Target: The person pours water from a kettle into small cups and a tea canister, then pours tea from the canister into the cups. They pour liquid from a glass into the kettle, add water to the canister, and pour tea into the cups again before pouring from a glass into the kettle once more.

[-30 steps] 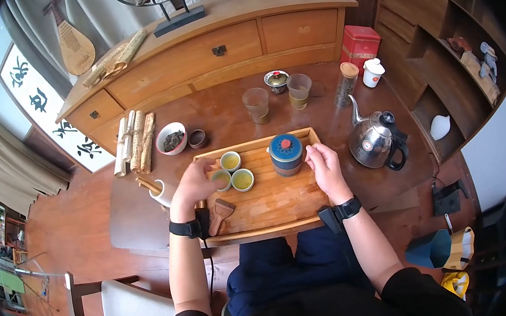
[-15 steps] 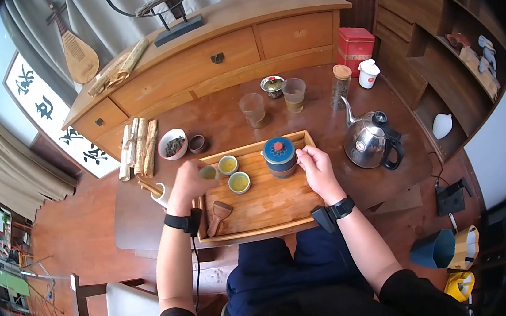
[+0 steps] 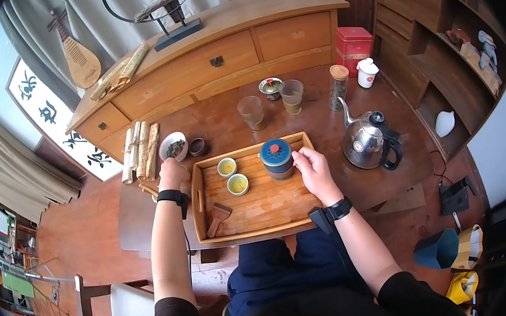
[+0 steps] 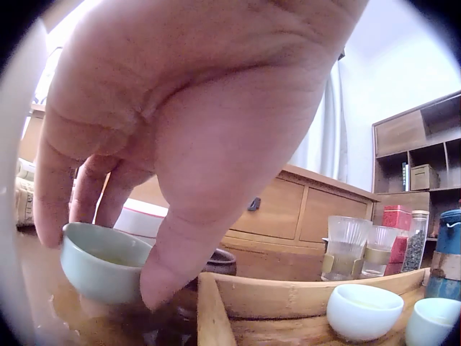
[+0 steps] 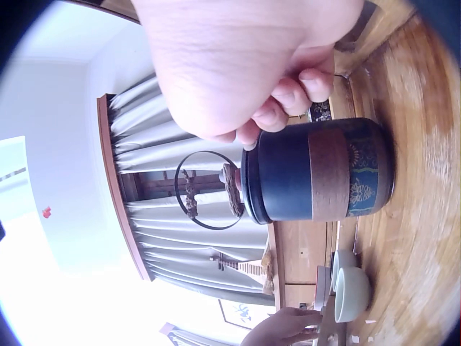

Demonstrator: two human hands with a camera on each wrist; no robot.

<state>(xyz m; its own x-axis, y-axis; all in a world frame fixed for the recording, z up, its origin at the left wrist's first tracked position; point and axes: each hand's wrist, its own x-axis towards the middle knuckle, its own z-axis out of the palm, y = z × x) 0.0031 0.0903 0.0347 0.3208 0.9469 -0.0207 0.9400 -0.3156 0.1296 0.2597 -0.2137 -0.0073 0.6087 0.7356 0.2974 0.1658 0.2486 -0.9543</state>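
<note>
My left hand (image 3: 173,175) is beyond the tray's left end. Between thumb and fingers it pinches a small pale green teacup (image 4: 101,270) with some yellowish tea inside, low over the dark table. In the head view the hand hides this cup. Two more teacups (image 3: 227,167) (image 3: 238,184) holding tea stand in the wooden tray (image 3: 267,229). My right hand (image 3: 314,169) is at the right side of a blue lidded teapot (image 3: 277,160) standing upright in the tray. Its fingers curl in a row along the pot's side, covering the handle area.
A wooden brush (image 3: 217,217) lies in the tray. Left of it are a bowl of dark leaves (image 3: 173,146), a small brown cup (image 3: 197,146) and bamboo scrolls (image 3: 141,151). Glass cups (image 3: 251,113) stand behind, and a steel kettle (image 3: 364,140) stands right of the tray.
My left hand was over three teacups in the tray; it has taken the leftmost one and carried it left, past the tray's end. My right hand has stayed beside the teapot.
</note>
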